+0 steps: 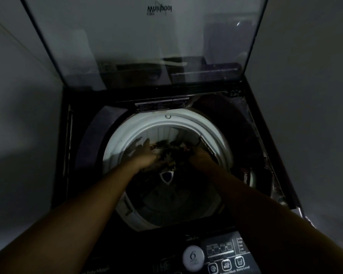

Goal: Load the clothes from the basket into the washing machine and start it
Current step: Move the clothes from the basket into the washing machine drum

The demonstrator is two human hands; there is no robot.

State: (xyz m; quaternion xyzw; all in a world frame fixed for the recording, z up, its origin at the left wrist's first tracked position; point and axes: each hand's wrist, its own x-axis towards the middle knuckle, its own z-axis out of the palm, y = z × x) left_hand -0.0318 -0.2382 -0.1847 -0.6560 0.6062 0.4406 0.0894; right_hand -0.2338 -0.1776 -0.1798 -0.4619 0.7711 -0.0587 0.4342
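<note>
While both arms reach into the washing machine drum (115,143), the dark patterned garment (171,153) lies bunched between my left hand (147,153) and right hand (198,154), toward the far rim; both hands' fingers are closed on it, equally near.

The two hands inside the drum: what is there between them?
In the head view, a bundle of dark patterned clothes lies between the left hand and the right hand. Both hands touch it, above the drum floor. Dim light hides the exact grip.

Both bare arms reach forward and down, left grip (147,153) and right grip (198,155) closed.
</note>
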